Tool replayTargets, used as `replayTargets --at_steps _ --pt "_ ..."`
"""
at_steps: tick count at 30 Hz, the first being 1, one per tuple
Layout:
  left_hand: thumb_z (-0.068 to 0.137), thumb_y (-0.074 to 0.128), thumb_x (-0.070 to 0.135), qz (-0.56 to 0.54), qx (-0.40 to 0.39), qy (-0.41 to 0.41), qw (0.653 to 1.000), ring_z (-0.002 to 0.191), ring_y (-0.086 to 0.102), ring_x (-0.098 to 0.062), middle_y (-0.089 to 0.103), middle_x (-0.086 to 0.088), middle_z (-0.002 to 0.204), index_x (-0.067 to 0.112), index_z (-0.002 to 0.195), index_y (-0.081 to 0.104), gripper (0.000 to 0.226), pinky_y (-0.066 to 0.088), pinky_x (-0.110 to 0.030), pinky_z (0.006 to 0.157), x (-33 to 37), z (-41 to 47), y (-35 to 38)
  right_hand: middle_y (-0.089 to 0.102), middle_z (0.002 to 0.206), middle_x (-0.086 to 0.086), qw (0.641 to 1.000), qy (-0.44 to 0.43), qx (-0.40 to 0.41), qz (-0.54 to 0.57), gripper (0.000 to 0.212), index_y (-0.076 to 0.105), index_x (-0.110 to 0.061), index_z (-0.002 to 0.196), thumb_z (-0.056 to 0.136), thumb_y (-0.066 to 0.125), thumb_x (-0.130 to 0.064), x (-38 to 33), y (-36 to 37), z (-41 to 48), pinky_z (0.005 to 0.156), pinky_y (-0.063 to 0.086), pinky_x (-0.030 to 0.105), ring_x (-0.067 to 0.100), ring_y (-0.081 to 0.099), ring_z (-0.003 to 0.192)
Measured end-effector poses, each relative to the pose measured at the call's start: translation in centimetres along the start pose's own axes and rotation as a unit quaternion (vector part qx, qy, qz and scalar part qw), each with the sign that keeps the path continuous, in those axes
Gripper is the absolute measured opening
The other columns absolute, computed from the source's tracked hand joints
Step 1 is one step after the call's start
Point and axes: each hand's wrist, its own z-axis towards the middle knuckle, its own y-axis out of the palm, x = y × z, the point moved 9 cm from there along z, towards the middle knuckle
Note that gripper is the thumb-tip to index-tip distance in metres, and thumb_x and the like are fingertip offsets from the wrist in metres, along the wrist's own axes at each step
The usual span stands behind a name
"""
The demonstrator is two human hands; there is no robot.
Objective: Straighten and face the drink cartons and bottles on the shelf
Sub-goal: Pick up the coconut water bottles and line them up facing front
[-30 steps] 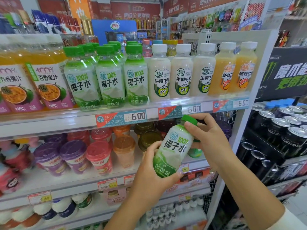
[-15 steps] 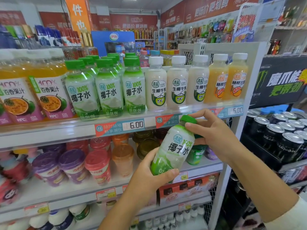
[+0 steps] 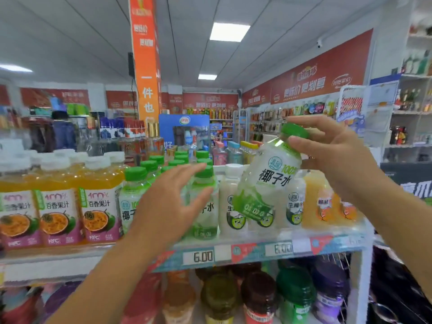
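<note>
my right hand (image 3: 336,157) pinches the tilted coconut water bottle (image 3: 266,178) at its neck; my left hand (image 3: 170,202), fingers spread, reaches the shelved bottles (image 3: 133,197) ahead.

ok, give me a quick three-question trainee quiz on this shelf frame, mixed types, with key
1. Which hand grips the tilted coconut water bottle near its green cap?
2. True or false: the left hand is curled round a passion fruit juice bottle.
3. The price tag below the left hand reads: A 6.00, B 9.50, C 3.00.

Key: 1 the right hand. 2 false: its fingers are straight, in front of the shelved green-capped bottles. 3 A.
</note>
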Motion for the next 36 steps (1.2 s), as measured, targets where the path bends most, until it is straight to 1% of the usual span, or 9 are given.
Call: replayTargets --at_steps 3,6,9,11,17,22,27,30,36 --pt "0.093 0.049 0.057 0.122 -0.018 0.014 0.992 0.127 0.037 0.002 0.047 0.015 0.142 0.033 0.141 0.046 0.054 0.021 -0.018 0.106 -1.7 3.1 -0.4 0.075 0.088 -0.002 0.999 -0.034 -0.012 -0.009 0.024 0.065 -0.020 0.104 0.087 0.065 -0.003 -2.3 0.6 4.3 0.055 0.055 0.023 0.010 0.071 0.073" --pt "0.094 0.044 0.057 0.172 -0.066 0.030 0.982 0.136 0.037 -0.002 0.044 0.014 0.148 0.033 0.144 0.044 0.056 0.018 -0.019 0.109 -3.2 5.1 0.6 0.074 0.093 0.001 0.997 -0.053 -0.039 -0.036 0.023 0.064 -0.021 0.101 0.087 0.066 -0.003 -3.2 1.9 8.2 0.056 0.056 0.025 0.012 0.070 0.075" --pt "0.091 0.035 0.063 0.183 -0.109 0.034 0.976 0.139 0.031 -0.001 0.039 0.019 0.150 0.037 0.145 0.041 0.060 0.015 -0.020 0.111 -3.9 6.1 1.6 0.071 0.103 0.006 0.993 -0.049 -0.067 -0.087 0.023 0.063 -0.019 0.107 0.088 0.067 -0.006 -2.4 3.6 12.0 0.069 0.060 0.033 0.020 0.071 0.086" --pt "0.092 0.034 0.063 0.177 -0.123 0.035 0.976 0.140 0.030 0.000 0.038 0.021 0.149 0.038 0.144 0.041 0.059 0.015 -0.020 0.111 -4.3 6.4 2.2 0.070 0.103 0.006 0.986 -0.041 -0.089 -0.136 0.025 0.062 -0.022 0.109 0.088 0.069 -0.011 -1.0 5.0 14.2 0.068 0.060 0.033 0.021 0.071 0.087" --pt "0.091 0.033 0.062 0.171 -0.113 0.044 0.978 0.130 0.046 -0.002 0.053 0.018 0.139 0.040 0.139 0.048 0.055 0.038 -0.031 0.110 -5.2 6.2 3.2 0.059 0.111 0.007 0.935 0.031 -0.224 -0.273 0.045 0.056 -0.026 0.127 0.087 0.070 -0.010 6.3 11.2 17.5 0.074 0.061 0.039 0.025 0.068 0.086" --pt "0.091 0.032 0.062 0.164 -0.107 0.046 0.980 0.125 0.052 -0.006 0.059 0.014 0.135 0.038 0.137 0.051 0.056 0.037 -0.027 0.103 -5.4 6.1 3.2 0.048 0.124 0.000 0.895 0.061 -0.303 -0.321 0.044 0.060 -0.032 0.127 0.088 0.070 -0.014 10.9 15.3 17.5 0.076 0.060 0.040 0.022 0.059 0.104" --pt "0.090 0.032 0.062 0.164 -0.097 0.050 0.980 0.121 0.055 -0.006 0.062 0.014 0.131 0.037 0.135 0.054 0.055 0.036 -0.023 0.098 -5.7 6.1 3.2 0.059 0.119 0.007 0.891 0.100 -0.342 -0.282 0.039 0.066 -0.030 0.117 0.086 0.072 -0.008 13.8 17.4 17.9 0.075 0.061 0.043 0.016 0.066 0.093" --pt "0.090 0.030 0.062 0.165 -0.095 0.048 0.980 0.120 0.055 -0.006 0.062 0.014 0.130 0.038 0.135 0.053 0.056 0.037 -0.025 0.098 -5.7 6.1 3.3 0.054 0.123 0.002 0.881 0.101 -0.366 -0.283 0.039 0.067 -0.026 0.117 0.084 0.073 -0.006 14.5 17.8 17.8 0.077 0.061 0.042 0.015 0.065 0.093" --pt "0.091 0.032 0.061 0.168 -0.083 0.055 0.981 0.120 0.055 -0.005 0.062 0.015 0.129 0.037 0.134 0.055 0.054 0.034 -0.021 0.096 -5.5 6.0 3.2 0.053 0.129 0.007 0.863 0.111 -0.405 -0.280 0.038 0.067 -0.035 0.099 0.086 0.068 0.001 15.9 18.6 17.1 0.080 0.060 0.043 0.029 0.063 0.104"
